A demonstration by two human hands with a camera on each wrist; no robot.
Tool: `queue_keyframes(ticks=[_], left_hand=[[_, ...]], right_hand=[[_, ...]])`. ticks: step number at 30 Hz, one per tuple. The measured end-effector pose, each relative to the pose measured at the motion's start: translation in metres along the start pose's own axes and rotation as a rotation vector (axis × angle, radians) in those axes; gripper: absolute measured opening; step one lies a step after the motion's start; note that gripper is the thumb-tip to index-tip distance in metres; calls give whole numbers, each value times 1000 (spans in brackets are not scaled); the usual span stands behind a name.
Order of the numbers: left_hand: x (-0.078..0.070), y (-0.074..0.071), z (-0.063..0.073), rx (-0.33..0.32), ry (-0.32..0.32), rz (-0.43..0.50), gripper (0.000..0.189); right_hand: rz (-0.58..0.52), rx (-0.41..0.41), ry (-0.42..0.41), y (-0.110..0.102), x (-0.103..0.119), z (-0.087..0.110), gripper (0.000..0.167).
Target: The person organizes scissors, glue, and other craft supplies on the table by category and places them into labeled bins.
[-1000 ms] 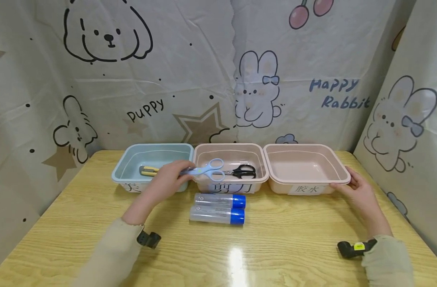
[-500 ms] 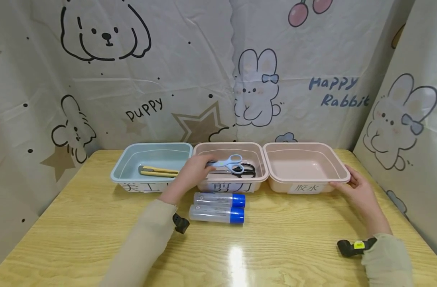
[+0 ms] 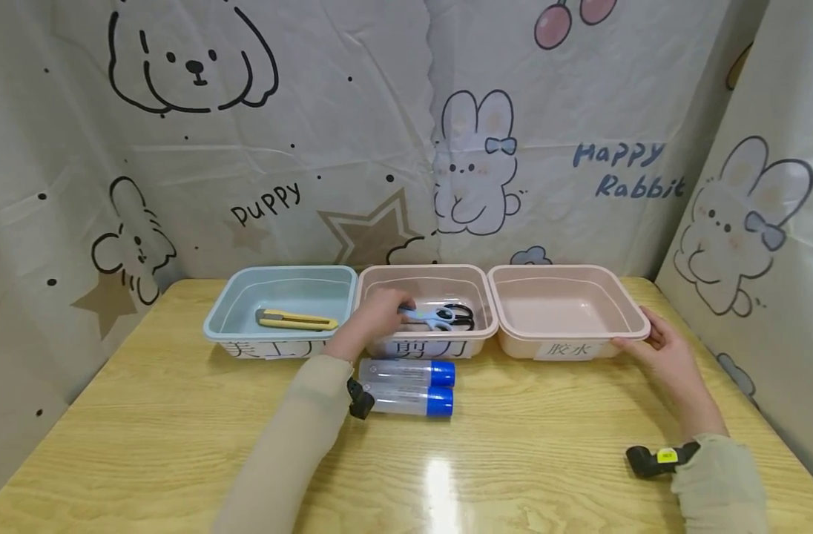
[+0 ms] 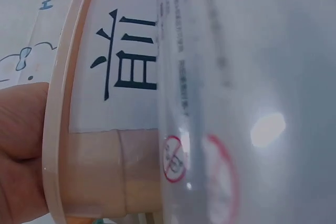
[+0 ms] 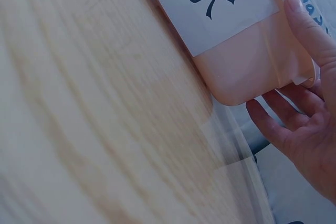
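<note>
My left hand [image 3: 378, 315] reaches over the front rim of the middle pink bin [image 3: 481, 334] and holds light-blue scissors [image 3: 433, 317] low inside it. Their blades are hidden by the hand. Black-handled scissors [image 3: 463, 314] lie in the same bin, partly under the blue handles. At the far right, my right hand [image 3: 673, 363] grips the front corner of another pink bin [image 3: 513, 347]. The right wrist view shows the thumb on its rim and the fingers against its side. In the left wrist view, a clear tube [image 4: 252, 77] covers much of the bin front.
A light-blue bin [image 3: 229, 326] on the left holds a yellow utility knife [image 3: 296, 320]. Two clear tubes with blue caps [image 3: 440, 401] lie before the middle bin, the left wrist close above them. A printed curtain [image 3: 353, 148] hangs behind the wooden table [image 3: 527, 445].
My left hand has carried the blue scissors rightward from beside the blue bin and lowered them into the middle bin. My right hand has stayed on the right bin's corner.
</note>
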State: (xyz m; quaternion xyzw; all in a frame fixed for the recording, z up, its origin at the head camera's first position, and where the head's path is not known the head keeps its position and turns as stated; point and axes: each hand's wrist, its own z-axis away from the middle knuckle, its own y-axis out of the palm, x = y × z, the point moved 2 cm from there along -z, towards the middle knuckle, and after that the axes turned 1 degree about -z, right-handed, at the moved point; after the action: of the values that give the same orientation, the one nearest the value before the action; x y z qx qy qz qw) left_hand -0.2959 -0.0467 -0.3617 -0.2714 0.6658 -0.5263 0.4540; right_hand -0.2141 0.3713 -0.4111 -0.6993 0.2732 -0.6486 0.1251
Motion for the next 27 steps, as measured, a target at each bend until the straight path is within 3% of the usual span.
queue_keyframes(ticks=[4,8,14,20,27], left_hand=[[1,0,-3,13,14,-6,19],[2,-1,-2,20,-33,37,23],[0,-11,10,-11,-74,86,22],[-5,-22,35,-86,11,112,19],[-14,-24,65,-64,135,141,20]], right_hand=[[-16,3,-6,1,0,0,84],[-29,9,-9,3,-1,-1,84],[-30,5,-14,2,0,-1,83],[-34,-1,-27,1,-1,-1,82],[-28,-5,-25,-1,-3,0,83]])
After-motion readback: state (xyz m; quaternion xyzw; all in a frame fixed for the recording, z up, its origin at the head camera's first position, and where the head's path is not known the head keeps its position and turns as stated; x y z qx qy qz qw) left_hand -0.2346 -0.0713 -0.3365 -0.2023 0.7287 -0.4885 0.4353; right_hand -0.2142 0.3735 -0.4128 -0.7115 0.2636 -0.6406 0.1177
